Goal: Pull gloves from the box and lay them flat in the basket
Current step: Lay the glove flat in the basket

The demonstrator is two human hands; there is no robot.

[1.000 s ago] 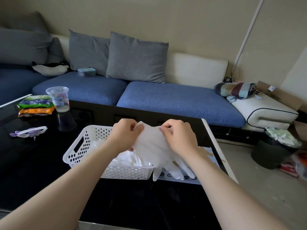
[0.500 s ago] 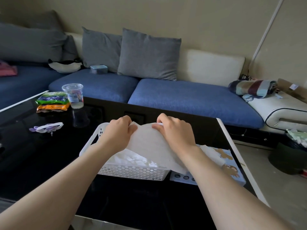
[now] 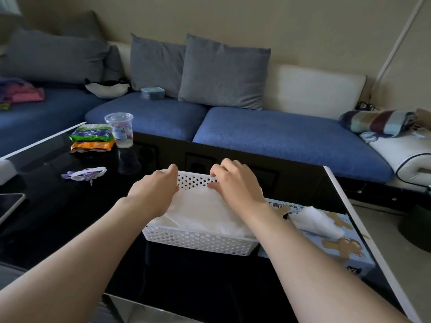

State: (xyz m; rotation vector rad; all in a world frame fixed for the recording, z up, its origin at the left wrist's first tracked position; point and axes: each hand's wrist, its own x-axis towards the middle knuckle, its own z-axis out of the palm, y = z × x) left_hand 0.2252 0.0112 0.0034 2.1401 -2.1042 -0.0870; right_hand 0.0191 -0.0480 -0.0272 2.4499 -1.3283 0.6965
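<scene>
Head view. I see the left hand (image 3: 155, 191) and the right hand (image 3: 236, 183) reaching forward over the white perforated basket (image 3: 198, 242), which stands on a glossy black table (image 3: 58, 224). A translucent white glove (image 3: 203, 206) lies spread across the basket's interior, over other pale material of the same kind that I cannot tell apart. Both hands meet it at its far edge, close to the basket's far wall. The left hand's fingers are curled down over the glove's far left corner and grip it, though the fingertips themselves are hidden behind the knuckles. The right hand's fingers are bent, with the thumb and fingertips pinching the far right corner. The light blue glove box (image 3: 335, 250) lies flat on the table just beside the basket's right end, partly behind the right forearm. A second glove (image 3: 318, 221) bunches out of the box's top opening. Farther left on the table stand a clear lidded cup (image 3: 119, 129) and stacked snack packets (image 3: 92, 138). Behind the table runs a blue sofa (image 3: 279, 134) with grey cushions (image 3: 221, 73).
</scene>
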